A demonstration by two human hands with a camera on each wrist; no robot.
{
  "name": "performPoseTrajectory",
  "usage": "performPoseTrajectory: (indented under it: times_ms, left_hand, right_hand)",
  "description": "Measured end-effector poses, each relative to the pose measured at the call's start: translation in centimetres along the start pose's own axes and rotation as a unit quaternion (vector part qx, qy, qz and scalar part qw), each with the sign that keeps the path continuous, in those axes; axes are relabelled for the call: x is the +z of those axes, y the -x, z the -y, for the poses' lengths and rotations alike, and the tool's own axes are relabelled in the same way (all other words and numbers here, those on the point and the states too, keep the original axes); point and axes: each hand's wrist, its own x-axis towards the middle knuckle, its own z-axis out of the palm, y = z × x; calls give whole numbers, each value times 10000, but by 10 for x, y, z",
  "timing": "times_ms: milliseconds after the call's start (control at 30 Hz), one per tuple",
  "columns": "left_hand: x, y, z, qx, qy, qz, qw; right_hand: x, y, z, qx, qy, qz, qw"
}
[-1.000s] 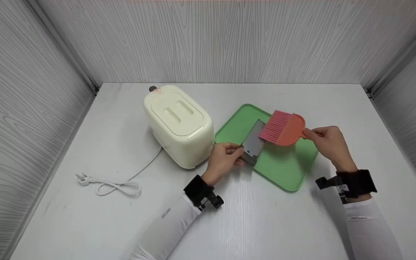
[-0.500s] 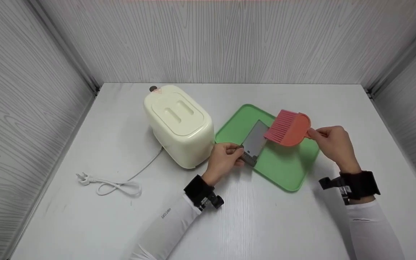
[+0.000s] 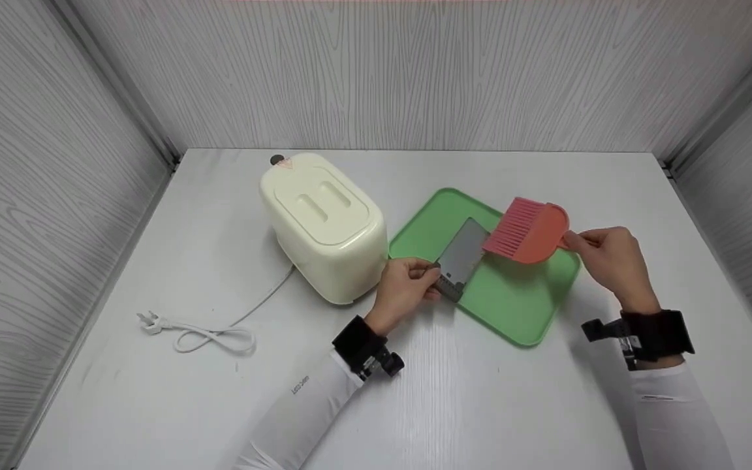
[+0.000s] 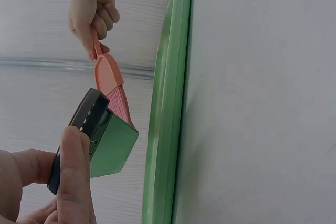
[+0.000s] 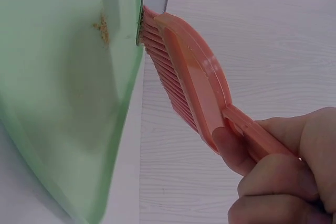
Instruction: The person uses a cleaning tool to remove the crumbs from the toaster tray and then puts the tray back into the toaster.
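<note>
My left hand pinches the dark end of a grey metal crumb tray, thumb on one side and fingers on the other. The crumb tray is held tilted above a green tray. With its thumb and fingers my right hand grips the short handle of an orange brush with pink bristles. In the right wrist view the bristle tips meet the crumb tray's far end. A small heap of brown crumbs lies on the green tray below.
A cream toaster with a lid over its top stands left of the green tray. Its white power cord and plug lie at the left of the table. Pale wood-grain walls enclose the back and sides.
My right hand and the brush have moved a little to the right, the bristles sliding toward the crumb tray's far edge. My left hand and the crumb tray have stayed nearly still.
</note>
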Motion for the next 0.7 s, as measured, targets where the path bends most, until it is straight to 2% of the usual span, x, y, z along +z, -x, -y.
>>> performPoseTrajectory:
  times_ms: [400, 700]
  left_hand:
    - [1, -2, 0, -63, 67, -61, 9999]
    - [0, -1, -1, -81, 84, -86, 9999]
  right_hand:
    - [-13, 3, -1, 160, -154, 8, 9998]
    - [-14, 6, 7, 50, -714, 69, 9974]
